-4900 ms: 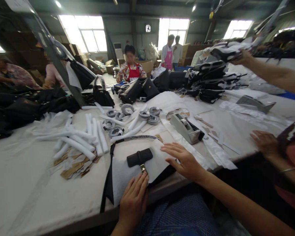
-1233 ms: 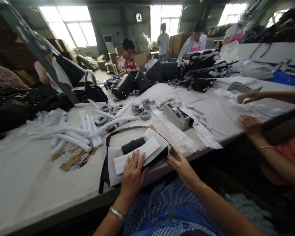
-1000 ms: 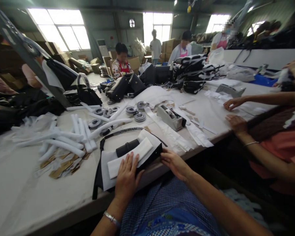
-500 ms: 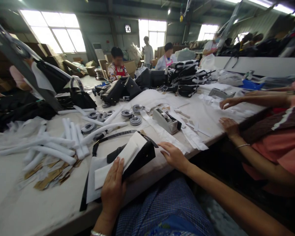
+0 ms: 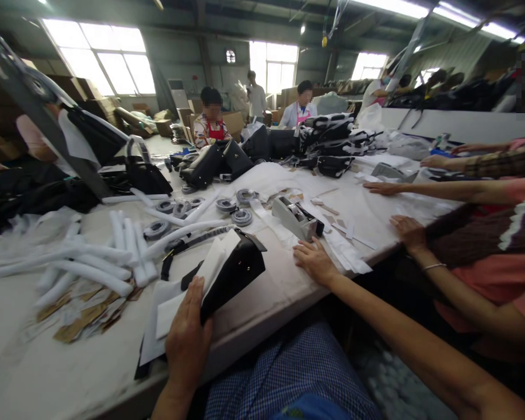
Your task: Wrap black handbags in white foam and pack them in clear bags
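Note:
A black handbag [image 5: 236, 265] lies tilted on its side at the table's front edge, white foam sheets [image 5: 175, 312] laid over it. My left hand [image 5: 187, 335] grips the bag and sheets at the near side, fingers flat on the white layer and thumb against the black panel. The bag's wrapped handle [image 5: 188, 239] arches behind it. My right hand [image 5: 317, 262] is apart from the bag, palm down with fingers spread at the near end of a grey tape dispenser [image 5: 294, 217]. Whether the fingertips touch the dispenser I cannot tell.
White foam tubes [image 5: 131, 242] and brown paper scraps [image 5: 85, 318] cover the left side. Several coiled straps [image 5: 241, 217] sit mid-table; black bags [image 5: 201, 166] pile behind. A co-worker's hands [image 5: 409, 232] rest at the right edge. A slanted metal post [image 5: 76, 157] stands left.
My right hand has left the bag's right corner and moved right to the tape dispenser. The bag has shifted slightly left under my left hand, its dark side now showing more.

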A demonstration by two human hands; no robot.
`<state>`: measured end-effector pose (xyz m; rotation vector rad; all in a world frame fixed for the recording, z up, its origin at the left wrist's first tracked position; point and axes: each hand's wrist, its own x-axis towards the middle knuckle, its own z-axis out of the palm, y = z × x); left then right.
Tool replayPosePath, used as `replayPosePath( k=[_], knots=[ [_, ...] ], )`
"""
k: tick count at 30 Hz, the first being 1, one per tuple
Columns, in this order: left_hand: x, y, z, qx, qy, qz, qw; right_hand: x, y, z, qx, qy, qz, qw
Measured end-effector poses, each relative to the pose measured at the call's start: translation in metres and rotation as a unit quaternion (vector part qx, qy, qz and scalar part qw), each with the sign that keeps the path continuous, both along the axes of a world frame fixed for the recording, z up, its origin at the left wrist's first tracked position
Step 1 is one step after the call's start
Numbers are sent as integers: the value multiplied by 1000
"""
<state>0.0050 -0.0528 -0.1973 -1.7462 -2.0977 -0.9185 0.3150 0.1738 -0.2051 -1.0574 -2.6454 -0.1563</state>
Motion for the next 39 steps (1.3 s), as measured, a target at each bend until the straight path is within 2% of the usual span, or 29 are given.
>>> replayPosePath(
  k=[5,12,16,21,26,29,33,36,39],
  knots=[
    [-5,0,9,-7,-38,30,999,0,6,4,-35,-14,6,999],
    [-8,-2,19,-14,-62,53,997,-21,15,11,-31,-42,-4,999],
    [-10,-3,19,-8,-71,60,996,-19,18,14,-47,-64,29,996],
    [-11,-3,24,-16,-92,86,992,-7,19,13,-110,-20,37,993],
    [-16,-4,29,-25,-114,120,986,-15,26,19,-124,-13,18,992],
    [-19,-5,30,-29,-120,127,984,-26,24,29,-136,-12,19,990],
    [-21,-5,30,-23,-123,131,984,-50,11,43,-185,-19,56,981],
    [-22,-5,30,-19,-124,133,983,-82,6,49,-201,-13,55,978],
    [-22,-5,29,-11,-125,127,984,-123,15,46,-172,12,9,985]
  ],
)
